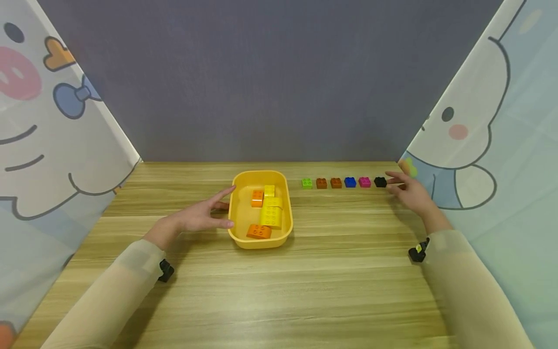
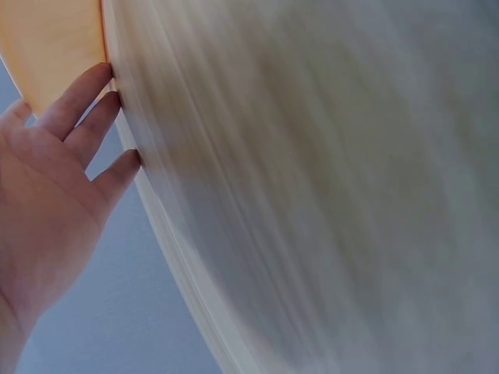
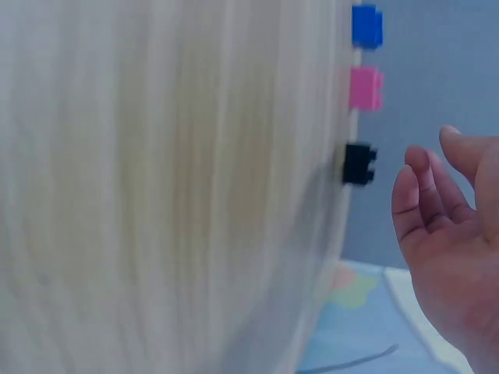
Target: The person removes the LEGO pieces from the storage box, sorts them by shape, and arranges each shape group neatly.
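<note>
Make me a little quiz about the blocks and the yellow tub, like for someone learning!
1. How many small plastic blocks stand in the row on the wooden table?
2. True or false: the right hand grips the small black plastic block.
3. Which hand is beside the yellow plastic tub?

Key:
1. Six: green, two brown-orange, blue, pink, black.
2. False; its fingers are loose, just short of the block.
3. The left hand, open, fingers at the tub's rim.
</note>
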